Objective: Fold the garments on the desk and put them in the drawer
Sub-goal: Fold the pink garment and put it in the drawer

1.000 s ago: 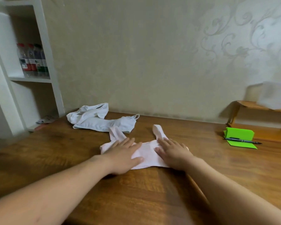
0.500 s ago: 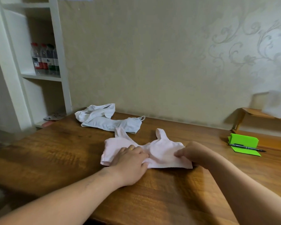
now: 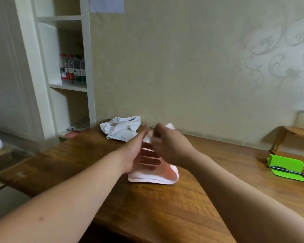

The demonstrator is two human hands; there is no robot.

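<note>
A pale pink garment lies folded over on the wooden desk, its doubled edge facing me. My left hand rests on its left part, palm turned to the right and fingers spread. My right hand is raised just above the garment, fingers closed on its upper part, with a bit of fabric sticking out past the knuckles. A crumpled white garment lies behind both hands near the desk's far left corner. No drawer is in view.
A green stand with a pen across it sits at the desk's right side, before a low wooden rack. A white shelf unit with water bottles stands left of the desk. The wall runs right behind the desk.
The right hand has lifted the pink garment's right side and carried it leftward over the rest, halving it. The left hand turned from flat to edge-on. The view shifted left.
</note>
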